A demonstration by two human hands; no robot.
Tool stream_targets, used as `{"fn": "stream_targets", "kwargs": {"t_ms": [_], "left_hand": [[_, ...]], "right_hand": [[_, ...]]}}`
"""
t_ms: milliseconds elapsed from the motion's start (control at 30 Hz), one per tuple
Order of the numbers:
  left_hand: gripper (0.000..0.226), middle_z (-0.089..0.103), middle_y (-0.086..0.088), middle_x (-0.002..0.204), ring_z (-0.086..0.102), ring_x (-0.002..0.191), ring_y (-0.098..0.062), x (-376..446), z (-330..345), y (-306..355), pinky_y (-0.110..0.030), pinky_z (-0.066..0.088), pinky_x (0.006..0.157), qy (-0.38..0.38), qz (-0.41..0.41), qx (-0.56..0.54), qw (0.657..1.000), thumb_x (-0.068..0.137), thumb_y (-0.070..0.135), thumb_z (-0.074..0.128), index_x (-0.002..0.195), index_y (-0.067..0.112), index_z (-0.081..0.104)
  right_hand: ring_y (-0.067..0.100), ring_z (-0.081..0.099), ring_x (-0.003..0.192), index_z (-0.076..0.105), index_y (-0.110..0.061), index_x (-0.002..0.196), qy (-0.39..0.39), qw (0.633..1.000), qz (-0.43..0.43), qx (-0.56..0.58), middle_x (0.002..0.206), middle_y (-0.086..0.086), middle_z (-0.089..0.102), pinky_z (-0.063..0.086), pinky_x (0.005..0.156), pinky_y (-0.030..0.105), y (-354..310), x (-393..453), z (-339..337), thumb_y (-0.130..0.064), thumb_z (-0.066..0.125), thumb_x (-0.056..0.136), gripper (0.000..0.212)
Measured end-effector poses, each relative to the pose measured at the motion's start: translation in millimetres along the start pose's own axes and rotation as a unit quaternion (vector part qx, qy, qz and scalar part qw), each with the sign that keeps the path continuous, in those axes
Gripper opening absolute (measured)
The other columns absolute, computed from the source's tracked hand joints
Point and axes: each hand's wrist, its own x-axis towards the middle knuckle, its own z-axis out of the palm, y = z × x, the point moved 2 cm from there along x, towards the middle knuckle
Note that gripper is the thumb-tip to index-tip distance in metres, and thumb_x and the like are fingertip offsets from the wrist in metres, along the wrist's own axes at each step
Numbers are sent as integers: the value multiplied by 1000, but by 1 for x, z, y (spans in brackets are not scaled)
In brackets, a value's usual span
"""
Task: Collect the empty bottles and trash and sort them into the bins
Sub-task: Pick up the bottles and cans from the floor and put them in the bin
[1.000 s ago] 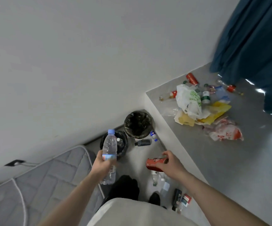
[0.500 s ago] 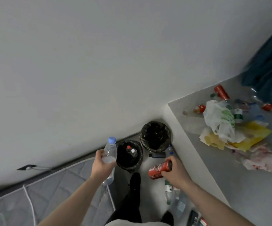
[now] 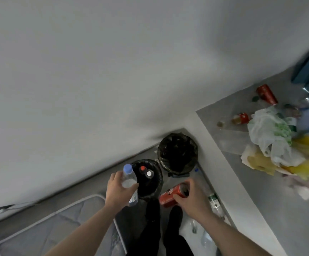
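Two bins [image 3: 177,153] [image 3: 147,179] side by side on the floor [image 3: 172,182] at the wall; table [image 3: 242,182] to their right, trash pile [image 3: 279,145] near its far edge; mattress [image 3: 57,224] left; loose bottles [image 3: 213,200] along the table's left edge.

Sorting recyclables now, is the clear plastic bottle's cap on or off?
On: the light blue cap sits atop the clear plastic bottle held in the left hand.

Clear bottle [image 3: 129,182] with pale blue cap, red can [image 3: 172,195], black-lined bins [image 3: 177,154], grey quilted mattress [image 3: 57,228]
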Motion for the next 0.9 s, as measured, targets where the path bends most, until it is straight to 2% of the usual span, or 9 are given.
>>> {"fn": "stream_targets", "kwargs": {"t_ms": [100, 200, 300, 367, 433, 567, 633, 767, 900], "left_hand": [[46, 53, 13, 101, 55, 94, -17, 28, 28, -21, -35, 45, 77, 3, -4, 3, 1000, 71, 35, 84, 101, 35, 50], [44, 57, 17, 97, 59, 88, -15, 57, 56, -41, -37, 50, 74, 15, -29, 6, 999, 74, 47, 81, 100, 39, 48], [43, 59, 17, 104, 58, 99, -16, 92, 91, -67, -38, 50, 81, 11, -36, 26, 999, 76, 54, 76, 108, 37, 52], [48, 53, 13, 111, 51, 106, -15, 113, 114, -85, -34, 44, 83, 17, -39, 57, 997, 80, 52, 74, 118, 30, 54], [49, 52, 8, 116, 49, 98, -14, 130, 134, -101, -31, 39, 81, 15, -70, 61, 996, 83, 46, 73, 122, 25, 55], [34, 62, 3, 107, 58, 93, -22, 156, 164, -131, -36, 46, 77, 3, -127, 51, 991, 82, 47, 71, 106, 34, 52], [40, 64, 3, 104, 62, 96, -27, 167, 176, -141, -36, 49, 77, -2, -137, 56, 989, 82, 47, 74, 112, 34, 52], [45, 68, -7, 116, 64, 104, -34, 184, 198, -161, -36, 48, 79, -5, -123, 82, 989, 88, 32, 72, 127, 25, 53], [47, 66, -12, 125, 62, 113, -38, 204, 214, -175, -42, 50, 91, -4, -125, 90, 988, 91, 26, 65, 136, 23, 51]], "right_hand": [[12, 64, 99, 49, -34, 110, -8, 1000, 3, 3, 106, -13, 63, 54, 85, 31, 12, 39, 29, -45, 82, 75, 49], [12, 62, 102, 45, -39, 109, -12, 1000, -4, -11, 112, -14, 59, 54, 87, 32, 30, 79, 60, -43, 81, 76, 49], [11, 60, 103, 42, -42, 111, -27, 1000, -4, -15, 117, -14, 53, 54, 89, 31, 52, 118, 91, -36, 79, 80, 49], [10, 60, 103, 41, -42, 113, -38, 999, -8, -22, 117, -14, 52, 54, 90, 29, 68, 142, 110, -34, 78, 80, 50], [10, 61, 104, 44, -40, 117, -44, 998, -18, -35, 118, -14, 54, 54, 91, 29, 85, 163, 127, -36, 79, 79, 51], [11, 63, 103, 47, -36, 119, -45, 997, -30, -55, 117, -13, 55, 54, 89, 27, 105, 193, 153, -38, 81, 78, 54], [9, 63, 99, 46, -40, 114, -48, 996, -37, -58, 114, -15, 55, 53, 84, 25, 109, 204, 163, -38, 81, 77, 51], [10, 63, 98, 48, -37, 115, -68, 994, -41, -76, 112, -16, 54, 49, 79, 20, 110, 224, 186, -37, 79, 78, 48], [12, 63, 100, 49, -35, 120, -73, 992, -51, -94, 118, -15, 53, 47, 78, 20, 104, 247, 211, -35, 79, 80, 50]]}}
